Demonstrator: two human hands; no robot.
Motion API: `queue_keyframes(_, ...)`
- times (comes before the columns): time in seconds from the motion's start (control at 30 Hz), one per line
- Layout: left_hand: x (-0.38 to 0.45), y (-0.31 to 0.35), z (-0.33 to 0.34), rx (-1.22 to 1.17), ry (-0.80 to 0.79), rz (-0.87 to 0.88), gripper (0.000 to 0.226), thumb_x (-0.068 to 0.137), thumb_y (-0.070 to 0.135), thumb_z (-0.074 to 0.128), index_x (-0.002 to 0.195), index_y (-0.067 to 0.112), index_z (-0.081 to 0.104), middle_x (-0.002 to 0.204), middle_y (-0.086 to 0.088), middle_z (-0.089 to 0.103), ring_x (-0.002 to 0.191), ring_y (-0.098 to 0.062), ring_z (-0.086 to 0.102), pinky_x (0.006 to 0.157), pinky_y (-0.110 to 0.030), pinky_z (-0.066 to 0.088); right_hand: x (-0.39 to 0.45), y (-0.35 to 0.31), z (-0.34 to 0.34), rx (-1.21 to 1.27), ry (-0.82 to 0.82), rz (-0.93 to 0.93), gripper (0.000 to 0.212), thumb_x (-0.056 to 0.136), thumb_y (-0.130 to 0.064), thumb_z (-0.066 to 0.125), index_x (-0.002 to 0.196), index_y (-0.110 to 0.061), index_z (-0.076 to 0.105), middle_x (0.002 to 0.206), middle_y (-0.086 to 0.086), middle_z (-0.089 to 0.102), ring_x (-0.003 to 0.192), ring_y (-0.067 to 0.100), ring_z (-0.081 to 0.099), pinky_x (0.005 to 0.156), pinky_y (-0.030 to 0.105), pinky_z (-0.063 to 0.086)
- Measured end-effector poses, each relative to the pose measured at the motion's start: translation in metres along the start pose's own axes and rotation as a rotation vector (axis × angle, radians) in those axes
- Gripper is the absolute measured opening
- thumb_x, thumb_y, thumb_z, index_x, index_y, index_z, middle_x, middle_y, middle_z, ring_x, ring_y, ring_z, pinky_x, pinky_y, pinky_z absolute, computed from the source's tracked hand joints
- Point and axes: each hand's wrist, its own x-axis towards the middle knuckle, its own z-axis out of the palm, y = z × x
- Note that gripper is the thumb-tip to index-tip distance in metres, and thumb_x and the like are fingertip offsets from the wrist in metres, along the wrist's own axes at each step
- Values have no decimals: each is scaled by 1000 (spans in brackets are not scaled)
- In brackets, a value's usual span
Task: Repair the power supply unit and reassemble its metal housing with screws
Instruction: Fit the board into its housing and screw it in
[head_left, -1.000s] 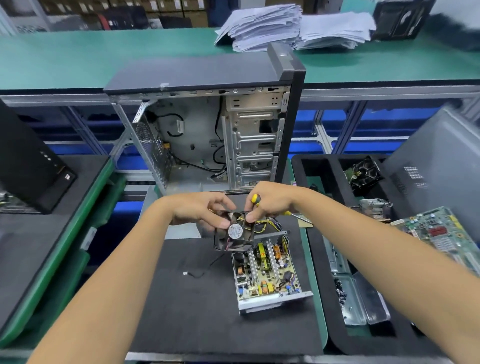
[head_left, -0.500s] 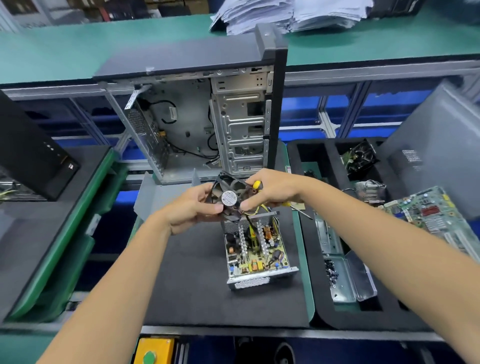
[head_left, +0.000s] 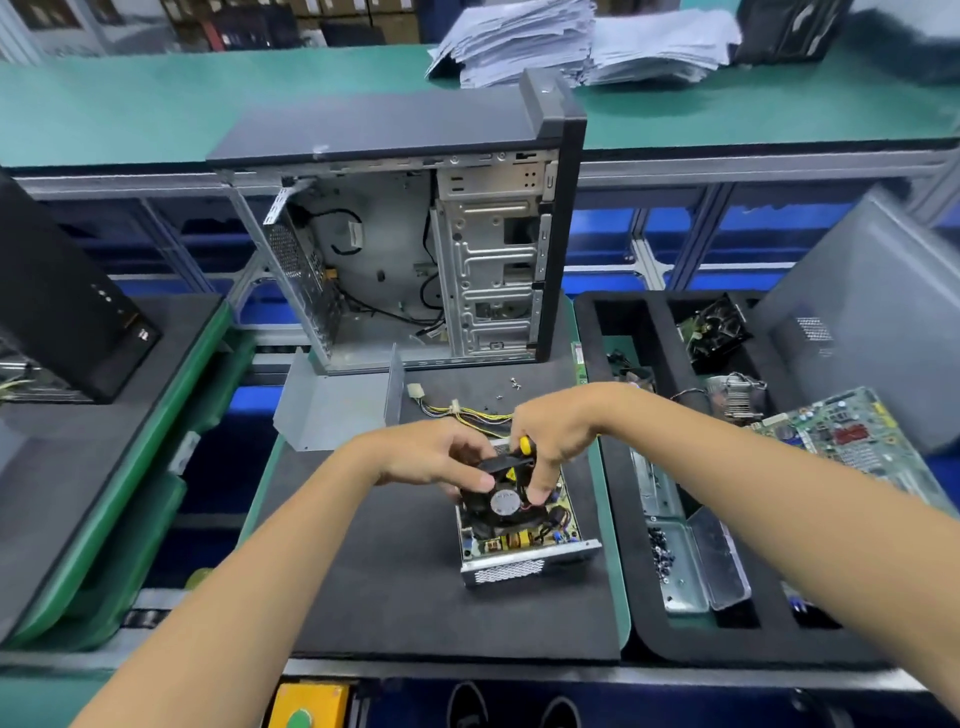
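The black fan was pinched by the left hand and right hand, label face up, over the far half of the open power supply unit, whose long axis ran toward the mat's near edge; a yellow-handled screwdriver was gripped in the right hand too.

Across the top of the frame you have a green shelf carrying stacks of paper, with cardboard boxes blurred in the upper left behind it. Beneath the shelf, grey metal rails and slanted struts cross blue panels. Your table in the centre has a green top with a black mat laid over it. Along the bottom edge sits a yellow box with a green button. Light is even and bright.
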Motion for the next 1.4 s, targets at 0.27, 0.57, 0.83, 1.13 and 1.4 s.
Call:
queue_keyframes(0.27, 20, -16, 21, 245, -83, -22, 28, 75, 24, 80, 71, 26, 52, 68, 9, 49, 61, -9, 42, 60, -23, 35, 16, 20, 33, -23, -268, 115, 17, 84, -11, 70, 93, -15, 57, 47, 3, 40, 37, 15, 28, 39, 17, 24)
queue_keyframes(0.57, 23, -15, 26, 183, -156, -108, 37, 69, 13, 85, 84, 13, 50, 56, 13, 47, 49, -8, 51, 51, -20, 47, 24, 11, 41, -156, -279, 149, 10, 83, -16, 68, 83, -8, 62, 60, 5, 49, 41, 17, 35, 40, 17, 29)
queue_keyframes(0.83, 27, -10, 32, 307, -216, -139, 42, 70, 17, 84, 96, 16, 50, 69, 5, 46, 44, -2, 45, 45, -21, 44, 21, 11, 45, -289, -199, 190, 27, 82, -27, 73, 101, -8, 67, 104, 10, 67, 89, 27, 65, 74, 35, 52)
queue_keyframes(1.13, 34, -14, 41, 511, -158, -164, 37, 72, 26, 83, 95, 14, 56, 89, -9, 62, 51, -19, 54, 56, -27, 42, 13, -4, 54, -485, -130, 129, 33, 83, -27, 72, 106, -4, 64, 96, 7, 59, 79, 25, 54, 65, 30, 43)
queue_keyframes(1.4, 37, -4, 48, 635, -118, -116, 32, 71, 27, 82, 88, 14, 58, 74, 4, 57, 62, -14, 51, 52, -26, 34, 8, 4, 51, -367, -202, 164, 24, 86, -22, 67, 102, -4, 70, 94, 4, 74, 89, 22, 69, 79, 30, 53)
